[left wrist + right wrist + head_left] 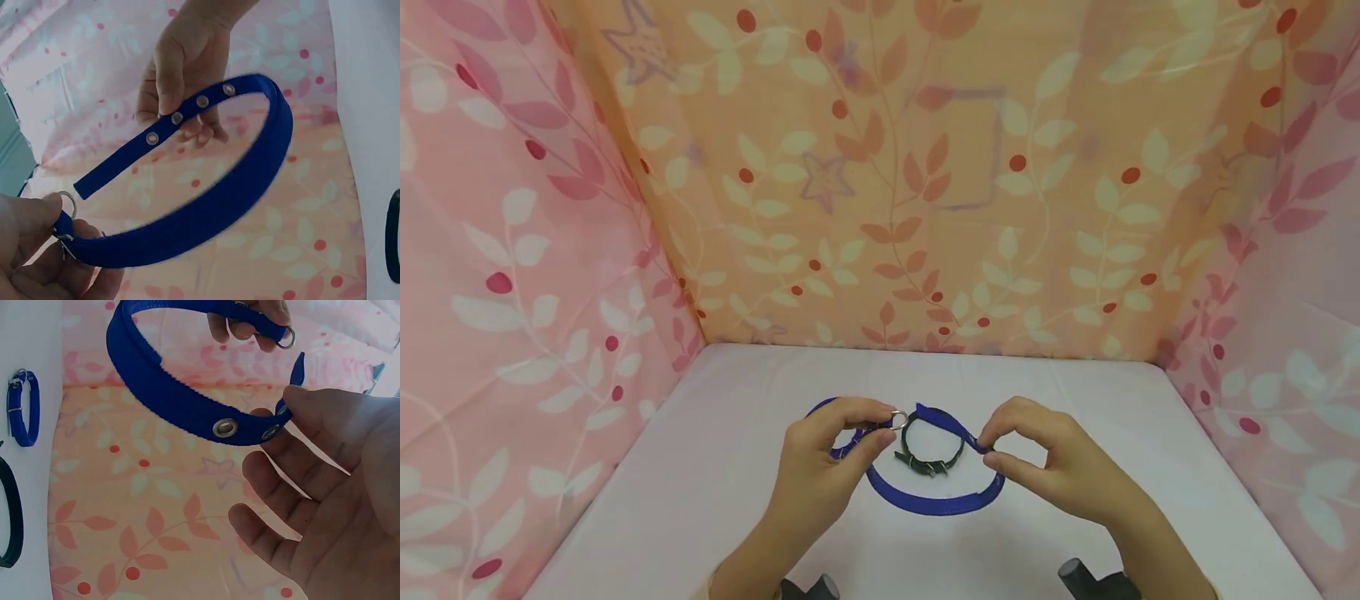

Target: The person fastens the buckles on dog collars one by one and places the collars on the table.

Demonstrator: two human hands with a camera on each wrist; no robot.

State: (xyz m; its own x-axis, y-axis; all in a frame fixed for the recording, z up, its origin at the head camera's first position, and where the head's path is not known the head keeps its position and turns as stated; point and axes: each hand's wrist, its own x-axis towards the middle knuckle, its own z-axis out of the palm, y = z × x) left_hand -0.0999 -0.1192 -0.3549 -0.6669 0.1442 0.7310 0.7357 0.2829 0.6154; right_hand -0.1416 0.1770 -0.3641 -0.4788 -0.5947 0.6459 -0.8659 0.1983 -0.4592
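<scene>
A blue collar (pixel 936 504) with metal eyelets is held up over the table in an open loop. My left hand (pixel 827 450) pinches its buckle end between thumb and fingers, and a metal D-ring (pixel 69 203) sticks out beside the fingertips. Thumb and forefinger of my right hand (pixel 1060 458) pinch the strap near an eyelet (pixel 270 432) in its holed end. The loose tip (pixel 928 412) of the strap points back toward the left hand, apart from the buckle.
On the white table (pixel 640 508), a dark collar (pixel 931 467), buckled into a ring, lies behind the held one. Another blue collar (pixel 25 412) lies left of it, partly behind my left hand in the head view. Floral cloth walls (pixel 880 183) enclose the back and sides.
</scene>
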